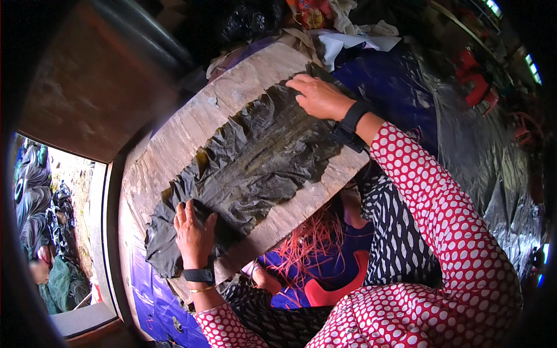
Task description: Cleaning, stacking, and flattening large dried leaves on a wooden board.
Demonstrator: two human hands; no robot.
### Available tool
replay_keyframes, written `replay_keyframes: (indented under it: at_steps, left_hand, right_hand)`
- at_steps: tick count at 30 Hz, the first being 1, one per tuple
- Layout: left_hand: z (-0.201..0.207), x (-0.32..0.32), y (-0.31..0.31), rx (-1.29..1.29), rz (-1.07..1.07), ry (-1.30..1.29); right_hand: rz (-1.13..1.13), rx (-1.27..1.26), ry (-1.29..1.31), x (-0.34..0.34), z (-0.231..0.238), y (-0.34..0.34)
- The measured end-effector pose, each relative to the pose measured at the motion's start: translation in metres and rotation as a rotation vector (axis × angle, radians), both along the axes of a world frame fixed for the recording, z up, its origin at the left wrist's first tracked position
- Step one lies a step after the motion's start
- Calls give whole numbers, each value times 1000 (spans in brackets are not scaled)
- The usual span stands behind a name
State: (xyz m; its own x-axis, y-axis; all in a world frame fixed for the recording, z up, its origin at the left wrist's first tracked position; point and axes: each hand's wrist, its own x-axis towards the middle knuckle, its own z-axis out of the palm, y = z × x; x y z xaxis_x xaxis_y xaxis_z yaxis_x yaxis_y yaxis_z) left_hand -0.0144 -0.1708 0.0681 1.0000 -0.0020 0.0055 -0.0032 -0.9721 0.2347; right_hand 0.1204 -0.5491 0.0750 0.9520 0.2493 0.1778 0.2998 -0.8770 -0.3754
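Observation:
A long, dark green-brown kelp frond (255, 156) with ruffled edges lies spread slantwise across a pale wooden board (180, 133). My left hand (194, 235) rests flat on its near left end, fingers stretched out and slightly apart. At the far right end, my right hand (322, 98) lies over the frond with its fingers reaching left, and nothing shows gripped in them. Both wrists wear black bands.
Red plastic strings (313, 235) and a red plastic piece (336, 284) sit below the board's near edge. A blue-purple sheet (389, 81) and clear plastic film (487, 151) spread at right. A brown panel (87, 87) and a doorway frame (107, 232) stand at left.

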Motion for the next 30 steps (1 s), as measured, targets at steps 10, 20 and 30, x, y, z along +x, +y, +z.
replay_keyframes:
  at_steps: [10,20,30]
  left_hand:
    - [7,-21,41,-83,71,-7]
    - [8,-60,66,-231,226,-24]
    - [-9,-50,143,54,704,-52]
  right_hand:
    - [119,-181,152,-112,4,-22]
    - [198,-7,6,-122,5,-16]
    - [127,-102,-127,-129,-19,6]
